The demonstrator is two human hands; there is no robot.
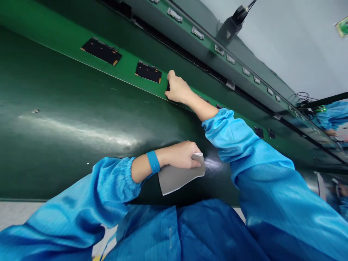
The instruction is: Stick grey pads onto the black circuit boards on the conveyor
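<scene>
My left hand point(181, 155), with a blue band at the wrist, is closed on a grey folded sheet point(179, 177) with a white edge, held low over the dark green table near my body. Farther forward, my right hand point(178, 88) reaches onto a bright green strip. Its fingers are closed around the edge of a black flat panel point(168, 87), mostly hidden by the hand. Left of it on the strip lies a similar black panel point(148, 71) with small orange corner marks. Another black panel point(101, 50) lies farther left.
Smaller dark panels point(259, 132) lie farther right along the strip. A raised ledge behind carries a row of small metallic parts point(197, 33). Above it stands a black device point(231, 25) with a cable. A tiny metallic piece point(35, 111) lies on the table point(81, 108). Another person's blue sleeve point(333, 114) shows at right.
</scene>
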